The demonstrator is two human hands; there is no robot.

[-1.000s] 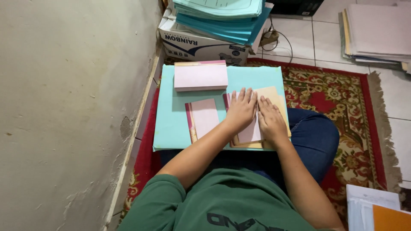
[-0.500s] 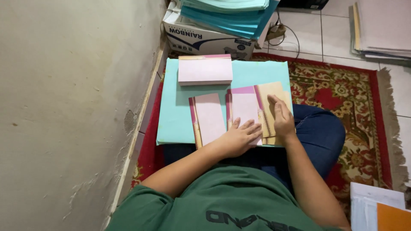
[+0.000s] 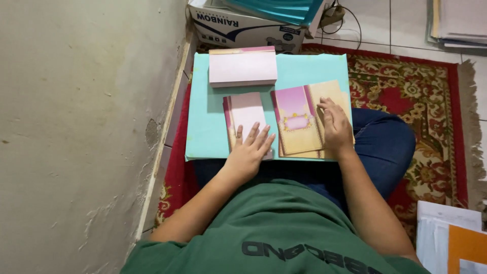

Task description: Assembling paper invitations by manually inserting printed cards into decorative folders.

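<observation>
Pressing flat with fingers spread, the left hand (image 3: 249,151) covers a small pink folded card (image 3: 245,117); at three o'clock, the right hand (image 3: 335,127) lies open on a pink-and-cream opened card (image 3: 299,127). Either could slide off the turquoise lap board (image 3: 205,122); the pink card stack (image 3: 242,67) at twelve o'clock might topple.

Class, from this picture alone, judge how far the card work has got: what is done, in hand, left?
Done: a folded pink pile under the left hand. In hand: the right hand presses an open pink-and-cream card. Left: the thick stack behind looks untouched.
</observation>
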